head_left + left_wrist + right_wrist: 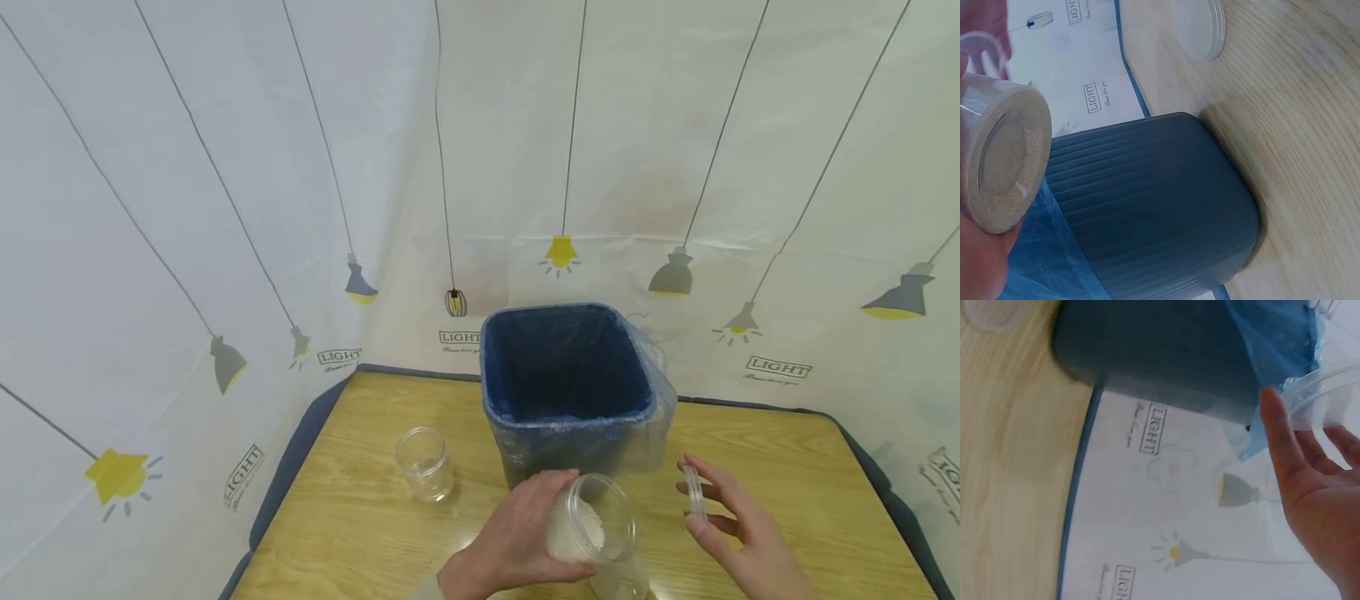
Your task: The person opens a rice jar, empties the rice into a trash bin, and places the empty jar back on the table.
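My left hand (pixel 513 533) grips a clear jar (pixel 609 508) round its side, tilted so its open mouth faces right. White grains that look like rice (pixel 573 533) lie inside it. In the left wrist view the jar's round base (pixel 1015 159) faces the camera. To the right, my right hand (pixel 750 542) pinches a clear round lid (pixel 694 493) between thumb and fingers, apart from the jar. The lid (pixel 1322 400) shows at the fingertips in the right wrist view. Partly hidden below the held jar is another clear container (pixel 622 579) on the table.
A dark blue bin (pixel 491 392) with a thin clear bluish liner (pixel 645 442) over its rim stands on the wooden table (pixel 337 517), just beyond my hands. Left of it is an uncovered clear jar (pixel 425 467). A white sheet (pixel 495 167) printed with lamps rises behind the table.
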`<state>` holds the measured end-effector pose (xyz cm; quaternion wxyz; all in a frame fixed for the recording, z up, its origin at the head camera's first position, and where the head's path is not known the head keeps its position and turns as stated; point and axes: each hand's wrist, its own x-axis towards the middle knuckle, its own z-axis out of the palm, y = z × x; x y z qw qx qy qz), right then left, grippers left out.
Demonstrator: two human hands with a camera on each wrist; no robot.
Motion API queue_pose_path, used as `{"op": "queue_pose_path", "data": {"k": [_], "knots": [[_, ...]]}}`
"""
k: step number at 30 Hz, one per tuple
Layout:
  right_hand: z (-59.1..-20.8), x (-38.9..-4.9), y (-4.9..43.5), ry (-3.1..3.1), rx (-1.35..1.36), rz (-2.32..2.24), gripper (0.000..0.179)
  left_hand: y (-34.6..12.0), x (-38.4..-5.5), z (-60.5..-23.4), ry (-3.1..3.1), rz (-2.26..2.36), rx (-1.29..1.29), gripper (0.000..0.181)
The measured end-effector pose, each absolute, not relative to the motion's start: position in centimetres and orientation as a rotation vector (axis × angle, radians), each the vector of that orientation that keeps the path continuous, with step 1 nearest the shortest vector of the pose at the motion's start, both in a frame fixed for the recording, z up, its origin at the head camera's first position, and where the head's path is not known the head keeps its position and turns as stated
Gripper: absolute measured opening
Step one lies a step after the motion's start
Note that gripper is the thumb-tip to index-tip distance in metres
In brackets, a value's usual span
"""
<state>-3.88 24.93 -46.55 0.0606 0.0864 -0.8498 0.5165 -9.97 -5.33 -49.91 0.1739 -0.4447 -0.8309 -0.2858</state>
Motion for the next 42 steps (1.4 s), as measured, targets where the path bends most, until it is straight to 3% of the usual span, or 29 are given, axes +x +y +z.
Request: {"op": "queue_pose_path", "data": {"k": [3, 8, 16, 26, 42], "knots": [[-47.6, -4.3, 25.9, -2.674, 0.120, 1.507, 0.059, -5.5, -10.2, -50.1, -2.288, -0.776, -1.249, 0.112], [-50.1, -5.7, 27.2, -2.945, -0.059, 1.493, 0.080, -5.6, -10.4, -50.0, -2.241, -0.744, -1.219, 0.112], [-55.1, -7.4, 27.6, -3.137, 0.002, 1.113, 0.090, -5.6, -10.7, -50.0, -2.216, -0.747, -1.184, 0.115], [-58.3, -8.8, 27.7, -3.225, -0.031, 0.775, 0.098, -5.5, -10.7, -49.7, -2.216, -0.752, -1.182, 0.116], [-59.6, -8.5, 27.0, -3.343, -0.151, 0.591, 0.108, -5.5, -10.9, -49.5, -2.210, -0.767, -1.185, 0.117]]}}
